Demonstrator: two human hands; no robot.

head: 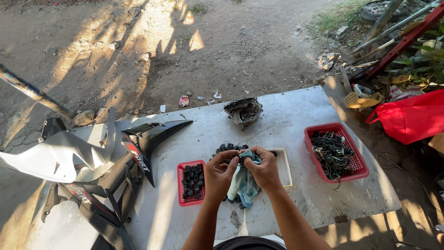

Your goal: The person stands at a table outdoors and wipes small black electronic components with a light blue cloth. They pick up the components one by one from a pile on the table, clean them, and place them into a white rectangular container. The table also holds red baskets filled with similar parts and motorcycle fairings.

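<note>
Two hands are working over a grey slab table (296, 139) standing outdoors on bare dirt ground (138, 46), with sun and shadow lying across both. Its far edge is running from nine o'clock up toward one o'clock, and its right edge is dropping to packed earth at three to five o'clock; bare surface is showing beyond the hands at twelve o'clock and between them and the right edge. Motorcycle fairing panels (83, 166), white and black, are crowding the table at eight to nine o'clock. A red bag (411, 118) is sitting on the ground at two o'clock. A large red basket (336, 151) of tangled black wires is lying at three o'clock, a small red basket (191, 182) of black parts at nine. The left hand (221, 173) and right hand (262, 169) are both closing on a pale blue cloth (243, 185), bunched between them at centre, its long axis hanging toward six o'clock over a pile of black parts (229, 148).
</note>
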